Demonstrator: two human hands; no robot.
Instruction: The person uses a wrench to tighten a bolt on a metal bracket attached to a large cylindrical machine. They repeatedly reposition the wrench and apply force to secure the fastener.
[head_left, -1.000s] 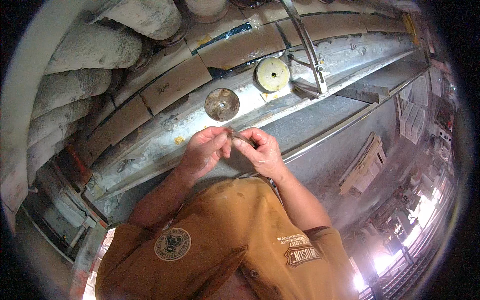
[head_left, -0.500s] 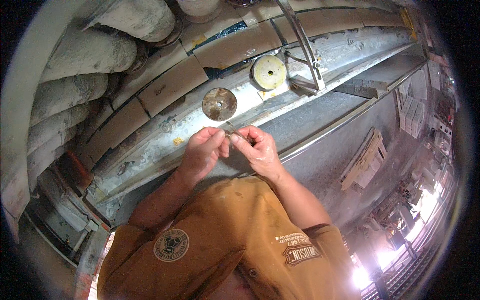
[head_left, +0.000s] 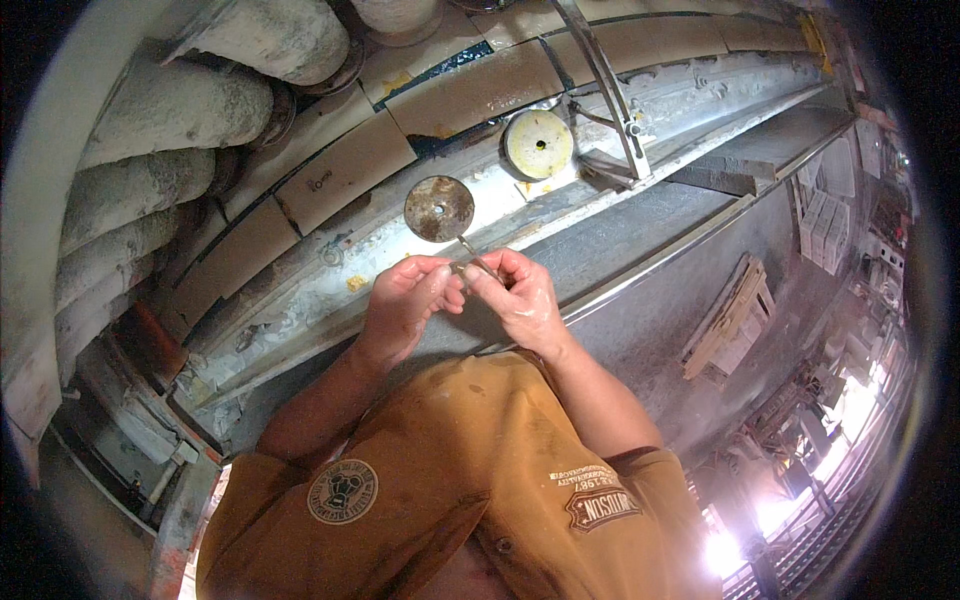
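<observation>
Fingertips of left hand (head_left: 408, 300) and right hand (head_left: 520, 298) pressing together, pinching a thin metal pin (head_left: 478, 262) between them, just below the rusty disc (head_left: 438, 208) and well left of the pale disc (head_left: 538, 144) on the dusty ledge (head_left: 300, 290). Probably light, stiff, slippery and easily dropped; best gripping mid-shank, close to both thumbs.

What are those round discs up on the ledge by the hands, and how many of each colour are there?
Rusty brown disc: 1
Pale yellow disc: 1
Total: 2 discs, both lying on the dusty ledge, just beyond the left hand and right hand.
</observation>
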